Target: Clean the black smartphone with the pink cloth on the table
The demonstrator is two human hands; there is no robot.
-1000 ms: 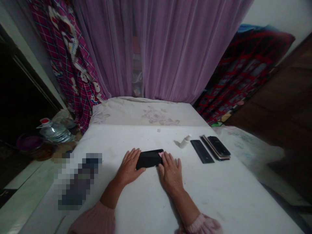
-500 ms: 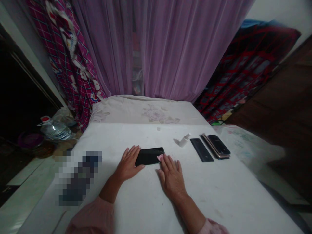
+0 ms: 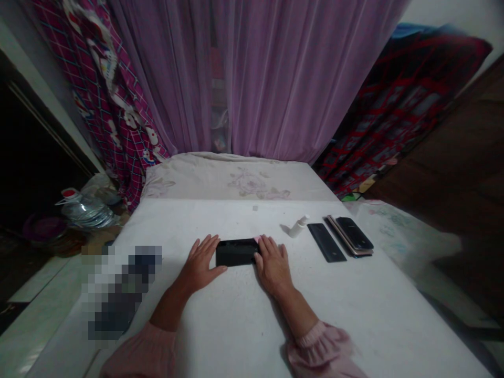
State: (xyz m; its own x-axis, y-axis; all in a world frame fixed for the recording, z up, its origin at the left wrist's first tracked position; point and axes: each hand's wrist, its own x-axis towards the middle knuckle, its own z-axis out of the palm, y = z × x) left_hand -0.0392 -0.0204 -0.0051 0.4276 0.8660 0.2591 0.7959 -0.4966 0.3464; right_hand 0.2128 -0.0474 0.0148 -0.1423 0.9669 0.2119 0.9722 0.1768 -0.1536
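A dark smartphone (image 3: pixel 237 253) lies flat and sideways on the white-covered table in front of me. My left hand (image 3: pixel 200 265) is around its left end, fingers stretched and spread, the thumb along the near corner and a fingertip by the far corner. At the other end, my right hand (image 3: pixel 274 266) covers the phone's right edge. Its fingers press on a small pink cloth (image 3: pixel 257 239), of which only a corner shows; the rest is hidden beneath them.
A small white spray bottle (image 3: pixel 298 227) stands beyond my right hand. Beside it lie a dark phone (image 3: pixel 326 242) and a stack of phones (image 3: pixel 354 233). A blurred-out dark object (image 3: pixel 124 294) is on the left. The table (image 3: pixel 228 325) ends at a purple curtain (image 3: pixel 283 79).
My right hand has moved up and slightly left with the pink cloth, over the phone's right end. My left hand and the phone have shifted slightly left.
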